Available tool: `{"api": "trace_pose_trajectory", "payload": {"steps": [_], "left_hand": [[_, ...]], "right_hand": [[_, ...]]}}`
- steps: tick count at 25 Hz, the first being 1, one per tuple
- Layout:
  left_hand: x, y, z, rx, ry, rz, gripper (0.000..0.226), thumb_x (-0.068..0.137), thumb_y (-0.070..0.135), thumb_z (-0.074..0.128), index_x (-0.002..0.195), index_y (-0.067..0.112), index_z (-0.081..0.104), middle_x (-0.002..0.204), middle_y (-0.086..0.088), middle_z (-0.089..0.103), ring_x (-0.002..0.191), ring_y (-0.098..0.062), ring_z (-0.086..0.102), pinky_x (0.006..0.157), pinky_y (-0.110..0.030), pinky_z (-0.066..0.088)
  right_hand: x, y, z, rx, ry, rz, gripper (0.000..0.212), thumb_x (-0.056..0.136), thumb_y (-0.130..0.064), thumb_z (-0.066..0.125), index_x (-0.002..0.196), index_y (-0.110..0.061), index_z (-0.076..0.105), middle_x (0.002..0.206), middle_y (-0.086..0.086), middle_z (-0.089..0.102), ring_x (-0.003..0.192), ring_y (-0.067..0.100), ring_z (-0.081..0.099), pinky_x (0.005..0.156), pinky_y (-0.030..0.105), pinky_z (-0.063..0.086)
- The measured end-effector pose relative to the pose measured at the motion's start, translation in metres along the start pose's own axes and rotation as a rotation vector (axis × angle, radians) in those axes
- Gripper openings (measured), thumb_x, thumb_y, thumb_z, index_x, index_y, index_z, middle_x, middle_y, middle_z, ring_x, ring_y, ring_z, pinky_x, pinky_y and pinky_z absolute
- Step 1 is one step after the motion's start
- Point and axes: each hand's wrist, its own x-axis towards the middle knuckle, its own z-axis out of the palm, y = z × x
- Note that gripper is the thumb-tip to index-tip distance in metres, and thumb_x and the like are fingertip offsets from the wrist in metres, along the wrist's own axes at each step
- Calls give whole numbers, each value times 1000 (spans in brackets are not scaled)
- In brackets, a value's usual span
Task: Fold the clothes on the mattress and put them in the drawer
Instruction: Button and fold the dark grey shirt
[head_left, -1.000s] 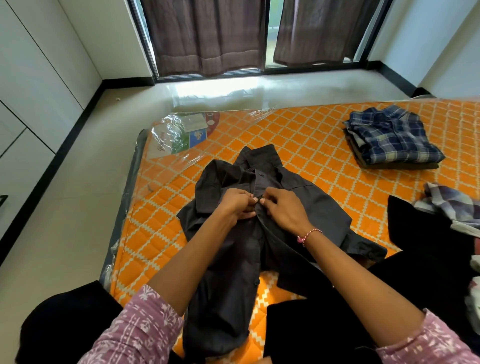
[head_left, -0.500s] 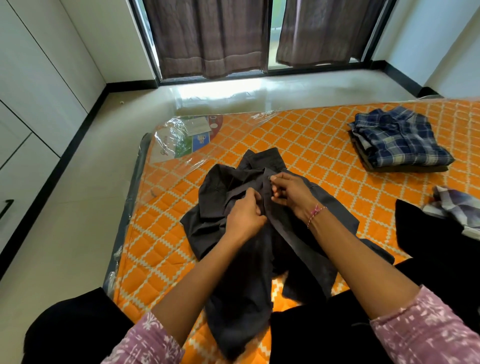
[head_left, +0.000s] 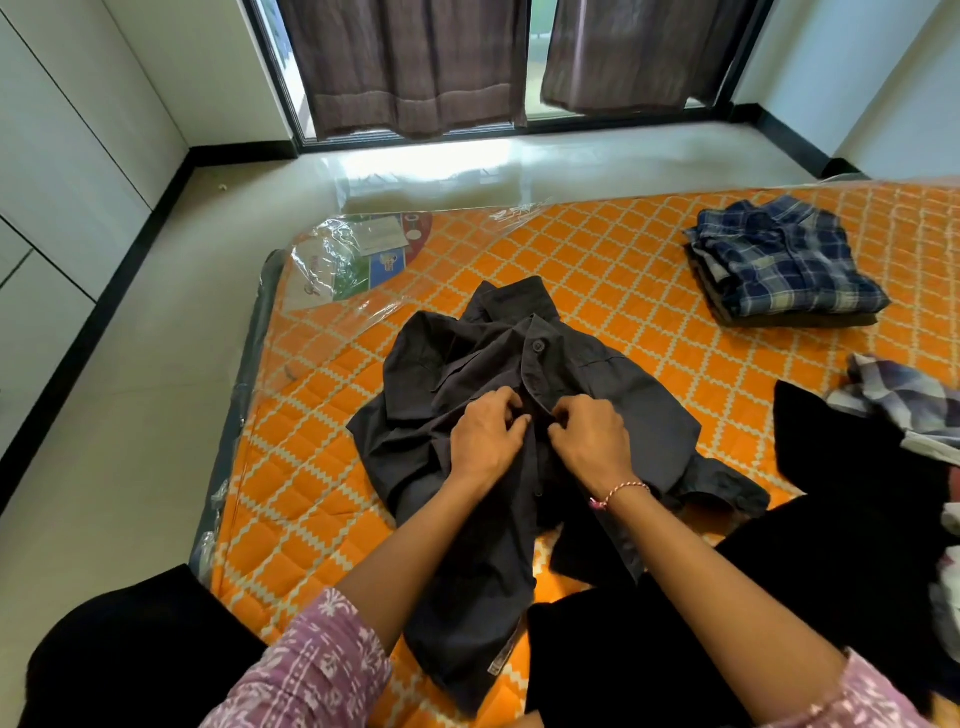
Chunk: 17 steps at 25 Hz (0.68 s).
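On the orange quilted mattress, a dark grey button-up shirt is lying face up and rumpled, its collar pointing toward the window and its hem trailing back toward the person. Both hands are meeting at the shirt's front placket, just below a fastened button. The left hand is curling its fingers and pinching the left edge of the placket, while the right hand, wearing a pink thread bracelet at the wrist, is pinching the opposite edge with bent fingers. A folded blue plaid shirt is sitting on a small stack at the far right of the mattress, well apart from the grey shirt. More loose clothes are lying heaped near the right edge.
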Motion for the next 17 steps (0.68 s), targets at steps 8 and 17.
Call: {"api": "trace_pose_trajectory", "payload": {"steps": [8,17], "left_hand": [[4,14,14,58,-43,-111,8,86,23,62,90,17,67,93,0,68,88,-19,63,70,-31,47],[1,15,-19,-528,-210,-388,22,81,9,64,61,16,65,54,4,59,51,-5,52,46,-13,39]], "right_hand": [[6,17,-3,831,-211,301,24,88,2,57,70,-13,62,64,3,56,57,9,50,37,14,38],[-12,5,-5,565,-23,71,23,82,-15,71,61,-18,61,60,-9,57,60,2,51,55,17,39]]}}
